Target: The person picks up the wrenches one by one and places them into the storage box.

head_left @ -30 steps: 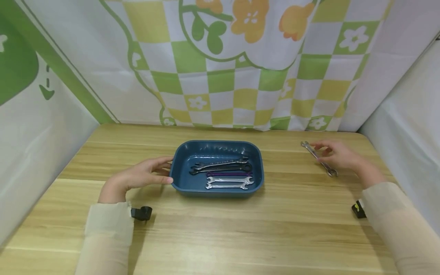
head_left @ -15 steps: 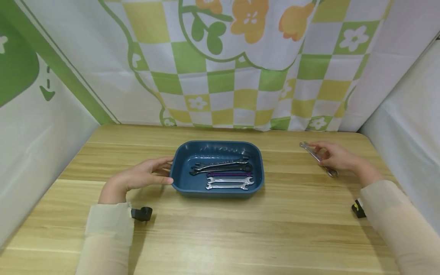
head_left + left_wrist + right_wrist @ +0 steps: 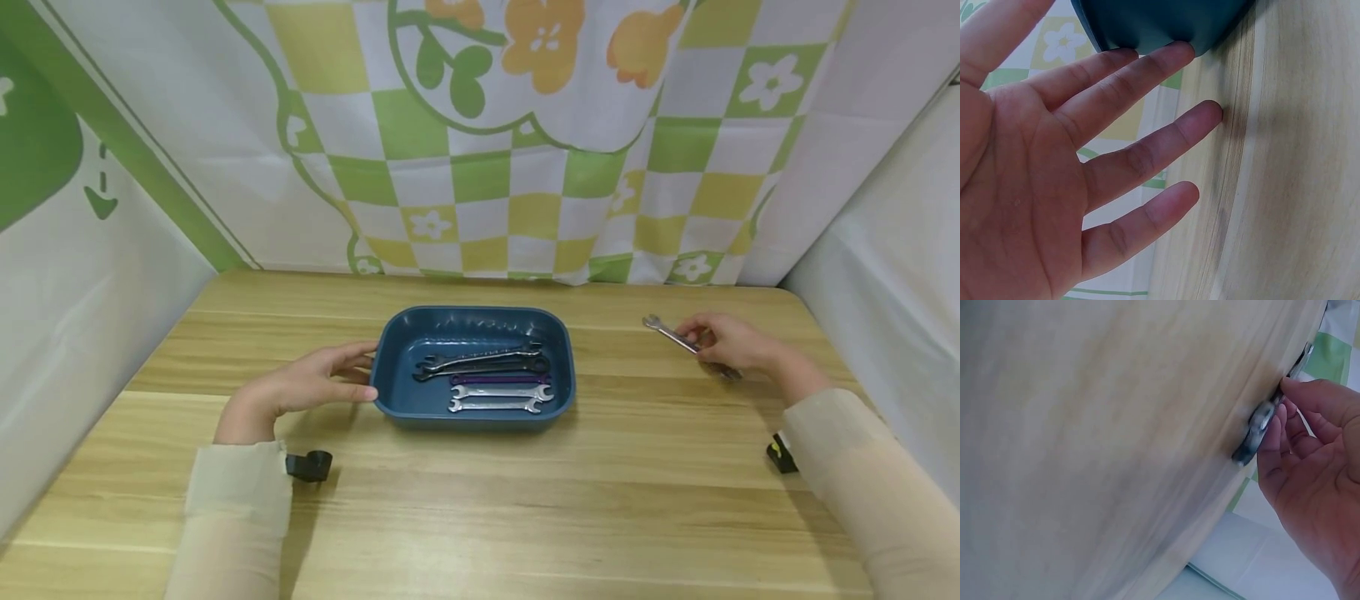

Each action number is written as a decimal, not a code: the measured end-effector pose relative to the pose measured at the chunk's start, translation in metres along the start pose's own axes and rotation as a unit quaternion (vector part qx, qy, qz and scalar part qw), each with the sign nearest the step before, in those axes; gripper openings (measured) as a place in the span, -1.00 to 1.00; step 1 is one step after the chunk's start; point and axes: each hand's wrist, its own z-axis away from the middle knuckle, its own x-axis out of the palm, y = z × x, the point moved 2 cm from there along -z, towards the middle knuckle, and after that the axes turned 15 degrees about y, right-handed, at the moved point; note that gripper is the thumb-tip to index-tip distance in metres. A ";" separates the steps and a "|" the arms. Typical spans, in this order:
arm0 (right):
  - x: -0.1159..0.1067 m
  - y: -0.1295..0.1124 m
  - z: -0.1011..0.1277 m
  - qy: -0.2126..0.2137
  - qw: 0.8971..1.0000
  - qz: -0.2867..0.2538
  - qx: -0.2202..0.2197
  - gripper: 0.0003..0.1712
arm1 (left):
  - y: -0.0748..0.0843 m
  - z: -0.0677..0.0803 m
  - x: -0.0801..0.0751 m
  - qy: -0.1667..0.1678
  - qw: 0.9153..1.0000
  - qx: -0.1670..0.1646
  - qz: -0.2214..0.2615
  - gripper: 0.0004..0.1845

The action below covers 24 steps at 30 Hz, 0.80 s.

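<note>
Silver steel wrench (image 3: pixel 684 340), pinched by right hand (image 3: pixel 731 343), wants lifting level; open left hand (image 3: pixel 300 390) steadies blue tray (image 3: pixel 390 400).

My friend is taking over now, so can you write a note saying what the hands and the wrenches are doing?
Left hand: fingers straight, touching the left side of the blue tray, holding nothing.
Right hand: pinches a silver wrench on the wooden table, right of the tray.
Done: four wrenches lie side by side in the tray.
Left: the silver wrench is the only one outside the tray.
</note>
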 end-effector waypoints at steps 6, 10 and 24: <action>0.001 -0.002 0.000 -0.007 1.000 0.002 0.010 -0.61 | -0.001 -0.001 0.000 -0.001 1.000 0.005 0.002 -0.12; 0.002 -0.004 0.000 -0.008 1.000 0.001 0.014 -0.69 | -0.001 0.000 0.000 0.001 1.000 0.007 0.001 -0.12; 0.006 -0.005 -0.002 -0.005 1.000 0.024 0.003 -0.91 | 0.001 0.000 0.000 0.000 1.000 0.004 -0.007 -0.11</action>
